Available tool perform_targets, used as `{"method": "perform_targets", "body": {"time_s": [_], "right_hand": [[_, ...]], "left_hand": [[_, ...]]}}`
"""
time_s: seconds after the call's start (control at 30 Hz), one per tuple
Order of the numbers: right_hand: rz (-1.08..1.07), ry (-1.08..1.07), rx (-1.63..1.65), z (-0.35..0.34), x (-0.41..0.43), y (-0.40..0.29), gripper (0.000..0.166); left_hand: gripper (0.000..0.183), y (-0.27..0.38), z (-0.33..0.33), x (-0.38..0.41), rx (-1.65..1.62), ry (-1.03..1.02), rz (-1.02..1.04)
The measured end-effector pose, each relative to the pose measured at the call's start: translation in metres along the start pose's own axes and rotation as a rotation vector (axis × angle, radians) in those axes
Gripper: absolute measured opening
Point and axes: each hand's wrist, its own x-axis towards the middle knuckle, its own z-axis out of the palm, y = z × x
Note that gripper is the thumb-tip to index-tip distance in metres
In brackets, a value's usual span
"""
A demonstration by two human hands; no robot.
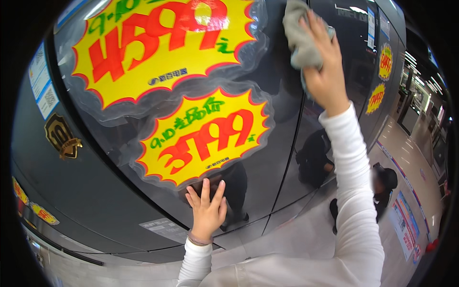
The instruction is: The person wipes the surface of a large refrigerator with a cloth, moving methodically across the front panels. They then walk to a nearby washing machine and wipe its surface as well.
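My right hand [324,68] presses a folded grey cloth [299,34] to the upper part of a glossy dark door panel [276,104], apparently of a refrigerator. Lower down, my left hand [208,211] rests with spread fingers on the same glossy front, holding nothing. Just above its fingertips is a yellow starburst price sign [204,143] in a clear plastic sleeve. A larger yellow price sign [161,46] of the same kind is fixed above that one. Both bear red and green handwriting. Dark reflections show in the panel.
A person in dark clothing [385,186] is low near the floor at right, partly behind my arm. A printed floor poster [405,222] lies beyond. On the left, the neighbouring dark cabinet [107,201] carries a gold-and-black badge [61,136] and a printed label [48,100].
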Motion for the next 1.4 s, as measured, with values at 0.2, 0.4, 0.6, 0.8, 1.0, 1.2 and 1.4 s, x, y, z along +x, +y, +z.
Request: {"method": "perform_targets", "body": {"time_s": [0.2,0.4,0.6,0.8,1.0,1.2,1.4], "right_hand": [[0.188,-0.184,-0.06,-0.01,-0.108,-0.057,0.07],[0.33,-0.307,0.034,-0.007,-0.186,-0.105,0.068],[0.436,-0.433,0.173,0.013,-0.254,-0.171,0.077],[0.481,-0.471,0.288,0.03,-0.263,-0.218,0.079],[0.41,-0.441,0.368,0.049,-0.242,-0.265,0.081],[0.321,-0.533,0.389,0.065,-0.223,-0.318,0.072],[0.244,-0.487,0.337,0.085,-0.209,-0.363,0.056]], "left_hand": [[0.058,0.001,0.003,0.002,0.014,0.03,0.033],[0.058,0.001,0.004,0.003,-0.02,0.037,0.025],[0.058,0.0,-0.01,0.002,-0.206,0.087,-0.003],[0.056,-0.006,-0.021,-0.023,-0.355,0.185,0.017],[0.061,-0.006,-0.028,-0.052,-0.378,0.106,-0.032],[0.056,-0.003,-0.029,-0.068,-0.361,0.122,-0.075],[0.059,-0.015,-0.032,-0.081,-0.06,0.058,-0.25]]}}
